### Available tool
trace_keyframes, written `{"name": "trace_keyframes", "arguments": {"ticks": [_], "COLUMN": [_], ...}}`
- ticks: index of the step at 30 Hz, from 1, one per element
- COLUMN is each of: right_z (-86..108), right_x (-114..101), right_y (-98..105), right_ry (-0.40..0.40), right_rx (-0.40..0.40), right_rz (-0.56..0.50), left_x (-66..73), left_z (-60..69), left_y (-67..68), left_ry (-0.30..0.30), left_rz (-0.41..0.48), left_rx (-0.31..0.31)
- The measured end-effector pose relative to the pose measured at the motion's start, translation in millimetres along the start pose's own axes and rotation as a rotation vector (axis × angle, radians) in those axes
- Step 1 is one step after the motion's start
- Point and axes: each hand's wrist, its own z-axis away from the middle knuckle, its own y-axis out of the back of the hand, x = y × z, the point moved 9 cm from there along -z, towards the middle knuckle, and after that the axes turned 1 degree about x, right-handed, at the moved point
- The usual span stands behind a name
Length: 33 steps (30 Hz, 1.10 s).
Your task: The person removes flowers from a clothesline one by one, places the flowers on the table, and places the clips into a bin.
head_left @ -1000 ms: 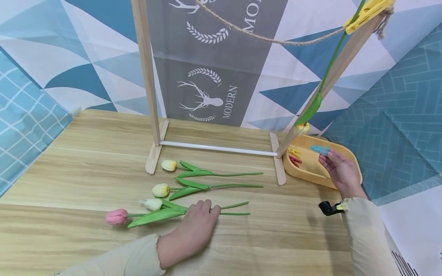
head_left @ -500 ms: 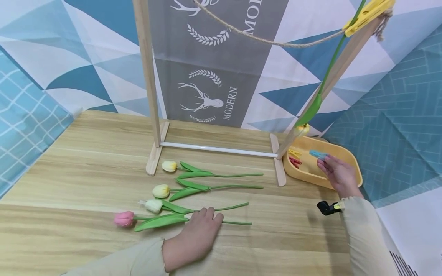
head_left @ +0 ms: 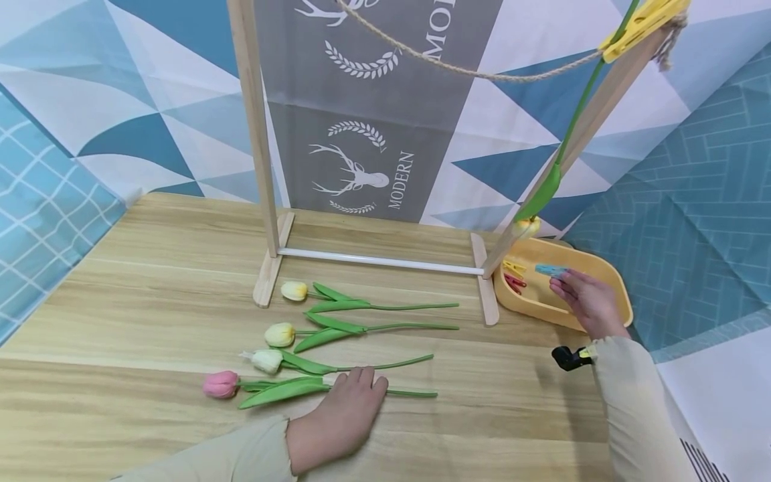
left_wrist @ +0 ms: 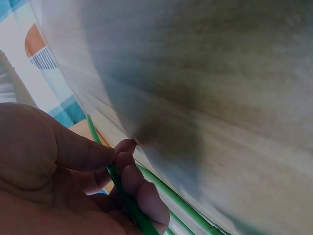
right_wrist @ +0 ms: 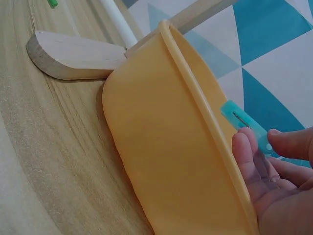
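Observation:
My left hand [head_left: 343, 418] pinches the green stem [left_wrist: 128, 196] of a pink tulip [head_left: 221, 385] lying low over the table. Just beyond it lies a white tulip [head_left: 267, 361], and farther back are two pale yellow tulips, the nearer yellow tulip [head_left: 280, 334] and the farther yellow tulip [head_left: 294, 290]. Over the yellow-orange basin [head_left: 542, 307], my right hand [head_left: 590, 301] pinches a blue clothespin [right_wrist: 247, 126] between thumb and fingers. Inside the basin are yellow clothespins [head_left: 515, 269] and red clothespins [head_left: 514, 284].
A wooden frame with a left post [head_left: 255, 127] and a white crossbar [head_left: 379, 260] stands at the back. A rope [head_left: 458, 69] hangs across it. At the right end a yellow clothespin [head_left: 644, 28] holds a hanging yellow tulip [head_left: 527, 227]. Patterned cloth [head_left: 343, 134] covers the wall.
The left hand has drawn the pink tulip toward me and slightly right, apart from the white tulip. The right hand with the blue clothespin has shifted slightly left.

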Motion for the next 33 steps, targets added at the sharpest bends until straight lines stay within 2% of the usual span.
{"name": "trace_keyframes", "arguments": {"ticks": [7, 13, 17, 24, 33], "right_z": [-6.9, -14.0, -20.2, -28.8, -39.1], "right_x": [1.4, 3.3, 5.2, 10.5, 16.8], "right_y": [-2.1, -2.6, -1.2, -2.8, -5.4], "right_ry": [-0.047, -0.101, -0.135, -0.164, -0.189], "right_rx": [-0.007, -0.003, 0.017, -0.007, -0.026], "right_rz": [0.098, 0.135, 0.212, 0.309, 0.42], "left_x": [-1.8, -0.8, -0.9, -2.4, -6.1], "left_z": [-1.7, -2.0, -2.6, -4.1, -4.9], "left_y": [-2.0, -0.9, -1.6, -4.0, -4.2], "left_ry": [0.002, -0.009, -0.01, 0.001, 0.016], "left_rz": [0.012, 0.009, 0.004, 0.003, -0.008], "left_rx": [-0.008, -0.008, -0.015, -0.052, -0.06]}}
